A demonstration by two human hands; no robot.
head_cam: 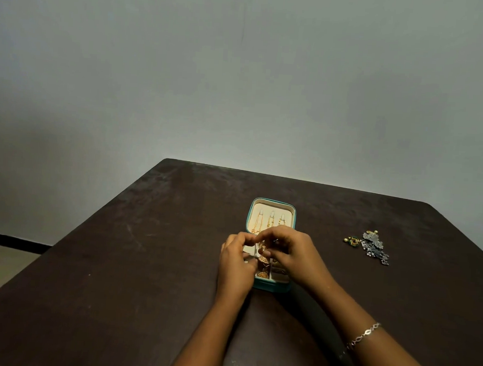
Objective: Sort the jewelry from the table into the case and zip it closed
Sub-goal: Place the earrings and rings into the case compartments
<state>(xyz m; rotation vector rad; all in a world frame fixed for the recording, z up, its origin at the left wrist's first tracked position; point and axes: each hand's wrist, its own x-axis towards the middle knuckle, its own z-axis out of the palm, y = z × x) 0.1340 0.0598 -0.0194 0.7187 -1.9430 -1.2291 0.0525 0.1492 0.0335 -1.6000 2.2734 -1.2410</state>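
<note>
1. Forearms reach up from the bottom edge of the frame, a silver link bracelet [364,336] on the right wrist, as a person sorts jewelry at a dark table [145,261].
2. At centre frame the left hand [236,264] and right hand [294,254] meet over an open teal case [269,287]. Both sets of fingers [281,234] are curled inward, pinching a gold bell-shaped earring [264,259] just above the tray's compartments. The two-handed hold looks meant to steady a small, dangling piece while it is guided into a narrow slot.
3. Lying flat on the table, the case has its lid [273,206] thrown back toward the top of the frame, cream lining up. Three gold chains [270,221] hang side by side inside the lid, apparently kept apart so they will not tangle. Another gold piece [262,274] sits in a front compartment, just below the held earring.
4. Toward the right of the frame, a silver-grey cluster ornament [375,247] and a small green-and-gold earring [353,240] lie just beside each other on the table, well apart from the case. By their position, they are yet to be sorted.
5. With the lid open and pieces outside, zipping is some way off. The zip itself cannot be made out.
</note>
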